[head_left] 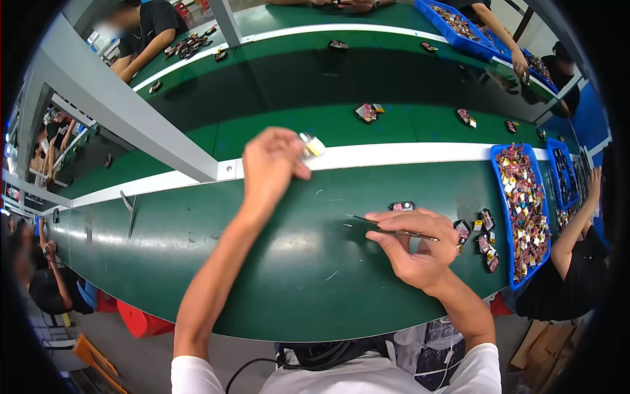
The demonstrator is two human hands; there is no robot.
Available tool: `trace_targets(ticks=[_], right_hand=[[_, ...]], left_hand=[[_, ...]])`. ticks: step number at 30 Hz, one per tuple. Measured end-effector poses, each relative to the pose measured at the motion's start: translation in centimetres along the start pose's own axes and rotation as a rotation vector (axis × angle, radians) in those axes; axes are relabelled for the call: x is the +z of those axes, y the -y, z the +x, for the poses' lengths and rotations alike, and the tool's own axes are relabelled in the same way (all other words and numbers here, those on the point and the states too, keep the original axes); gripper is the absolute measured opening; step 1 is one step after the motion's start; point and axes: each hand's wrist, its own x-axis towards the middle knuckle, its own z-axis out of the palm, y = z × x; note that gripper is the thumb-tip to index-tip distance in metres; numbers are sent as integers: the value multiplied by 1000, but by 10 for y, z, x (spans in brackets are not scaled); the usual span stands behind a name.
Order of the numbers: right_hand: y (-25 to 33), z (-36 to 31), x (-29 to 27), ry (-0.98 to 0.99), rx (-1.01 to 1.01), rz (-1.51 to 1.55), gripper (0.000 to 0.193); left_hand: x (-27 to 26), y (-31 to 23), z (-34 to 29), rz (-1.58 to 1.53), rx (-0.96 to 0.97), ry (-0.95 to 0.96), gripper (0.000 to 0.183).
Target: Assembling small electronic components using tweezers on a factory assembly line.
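The left hand [270, 157] reaches out over the white rail [407, 156] at the counter's far edge, with a small pale part [312, 146] right at its fingertips; blur hides whether the fingers grip it or have let go. The right hand [423, 253] pinches a slim dark tool [359, 218] between thumb and fingers, its tip pointing left above the green counter [289, 282]. Just beyond the right fingers lies a dark-cased part [401, 205]; to their right sits a loose cluster of small parts [485, 243], and farther right a blue bin [504, 217] heaped with more.

The step in hand looks like passing one piece across the rail while the tool waits. The next move seems to call for a clean release by the left fingers, clear of the rail, with the right keeping its light pinch.
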Motion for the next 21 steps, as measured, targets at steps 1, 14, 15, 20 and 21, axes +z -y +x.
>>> trace_targets(ticks=[1, 14, 15, 20, 21], right_hand=[[-1, -1, 1, 6, 19, 14, 20], [4, -4, 3, 38, 44, 105, 16], [3, -5, 2, 39, 44, 99, 16], [4, -5, 3, 52, 92, 107, 16], [5, -5, 1, 52, 90, 110, 16]], left_hand=[[2, -2, 2, 0, 6, 7, 17], [83, -12, 79, 556, 268, 197, 29], [95, -15, 80, 523, 155, 245, 31], [109, -22, 81, 647, 28, 213, 35], [107, -20, 82, 649, 27, 210, 35]])
